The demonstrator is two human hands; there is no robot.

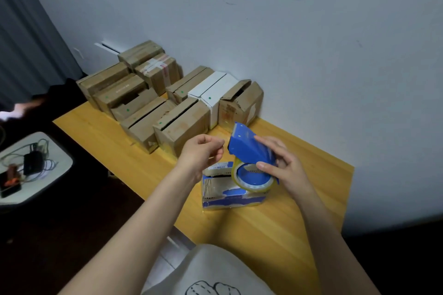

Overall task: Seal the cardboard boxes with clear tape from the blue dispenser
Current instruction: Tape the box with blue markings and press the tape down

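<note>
My right hand [282, 165] grips the blue tape dispenser [249, 148] and holds it above a small blue and brown cardboard box [223, 189] on the yellow table [299, 211]. The clear tape roll [251, 178] hangs at the dispenser's lower end, just over the box. My left hand [203, 153] hovers to the left of the dispenser with thumb and forefinger pinched together near its front edge; whether clear tape is between them cannot be told. Several cardboard boxes [182, 124] stand in rows at the table's far end against the wall.
Among the far boxes are two white boxes [211, 90] and one brown box with open flaps [242, 100]. A low white side table [50, 170] with cables and a black device stands at the left. The wall [311, 43] runs along the table's right side.
</note>
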